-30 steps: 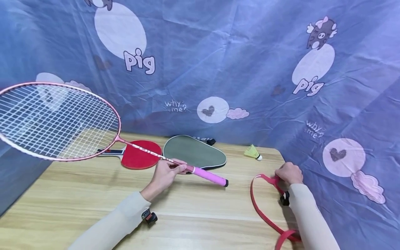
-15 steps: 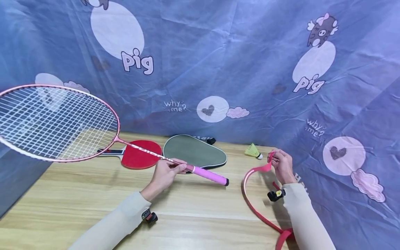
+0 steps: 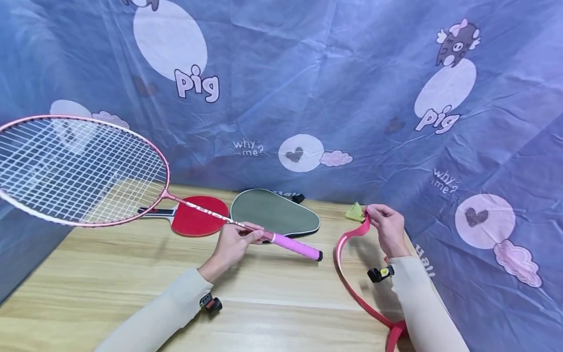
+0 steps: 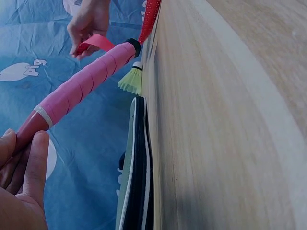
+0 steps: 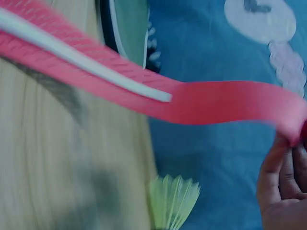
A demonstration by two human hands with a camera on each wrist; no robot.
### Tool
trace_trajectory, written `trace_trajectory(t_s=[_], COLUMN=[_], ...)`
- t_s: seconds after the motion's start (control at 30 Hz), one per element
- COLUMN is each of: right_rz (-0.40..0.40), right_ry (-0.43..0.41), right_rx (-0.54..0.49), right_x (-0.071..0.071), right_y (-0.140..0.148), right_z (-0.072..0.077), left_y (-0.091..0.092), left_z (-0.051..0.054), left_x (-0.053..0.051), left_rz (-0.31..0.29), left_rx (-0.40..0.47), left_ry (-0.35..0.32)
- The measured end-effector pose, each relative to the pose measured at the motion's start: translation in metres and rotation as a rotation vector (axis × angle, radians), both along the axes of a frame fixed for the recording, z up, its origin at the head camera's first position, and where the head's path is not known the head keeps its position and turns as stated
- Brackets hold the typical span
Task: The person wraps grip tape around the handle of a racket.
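My left hand (image 3: 231, 244) grips the badminton racket (image 3: 211, 213) by the shaft end just above its pink-wrapped handle (image 3: 295, 247). The racket is held above the table, head to the left and black butt cap to the right. In the head view my right hand (image 3: 388, 229) pinches one end of a red grip tape (image 3: 349, 284) between thumb and fingers. The tape hangs in a curve down to the table by the right forearm. A white strip (image 5: 96, 64) runs along its perforated side in the right wrist view. Tape and handle are apart.
A red table tennis bat (image 3: 200, 216) and a grey-green bat case (image 3: 272, 212) lie at the back of the wooden table (image 3: 272, 313). A yellow shuttlecock (image 3: 354, 212) lies behind the right hand, partly covered. Blue patterned cloth (image 3: 374, 98) encloses the back and sides.
My right hand has lifted the tape's end and moved left and up, to in front of the shuttlecock. The tape's curve has shifted left. The left hand and racket have barely moved.
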State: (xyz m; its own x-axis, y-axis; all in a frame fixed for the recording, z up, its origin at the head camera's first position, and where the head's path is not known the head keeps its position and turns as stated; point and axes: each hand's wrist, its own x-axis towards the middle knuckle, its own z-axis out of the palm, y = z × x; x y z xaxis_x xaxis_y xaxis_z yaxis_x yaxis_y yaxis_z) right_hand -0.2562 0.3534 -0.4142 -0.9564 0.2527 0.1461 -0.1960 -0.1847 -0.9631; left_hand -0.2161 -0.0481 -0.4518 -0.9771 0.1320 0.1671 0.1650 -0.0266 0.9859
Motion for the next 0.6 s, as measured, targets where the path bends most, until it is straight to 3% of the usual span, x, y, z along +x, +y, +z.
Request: trace_trajectory(t_s=[0.2, 0.47, 0.6], right_rz=[0.066, 0.108, 0.118], right_ry=[-0.004, -0.018, -0.022], right_rx=[0.191, 0.291, 0.416], right_x=[0.000, -0.004, -0.004], right_y=[-0.025, -0.057, -0.072], right_z=[0.012, 0.023, 0.028], left_y=[0.000, 0.002, 0.002], left_z=[0.001, 0.001, 0.001], left_x=[0.001, 0.002, 0.002], left_rz=[0.000, 0.012, 0.013], left_rx=[0.019, 0.022, -0.008], left_ry=[-0.005, -0.022, -0.018])
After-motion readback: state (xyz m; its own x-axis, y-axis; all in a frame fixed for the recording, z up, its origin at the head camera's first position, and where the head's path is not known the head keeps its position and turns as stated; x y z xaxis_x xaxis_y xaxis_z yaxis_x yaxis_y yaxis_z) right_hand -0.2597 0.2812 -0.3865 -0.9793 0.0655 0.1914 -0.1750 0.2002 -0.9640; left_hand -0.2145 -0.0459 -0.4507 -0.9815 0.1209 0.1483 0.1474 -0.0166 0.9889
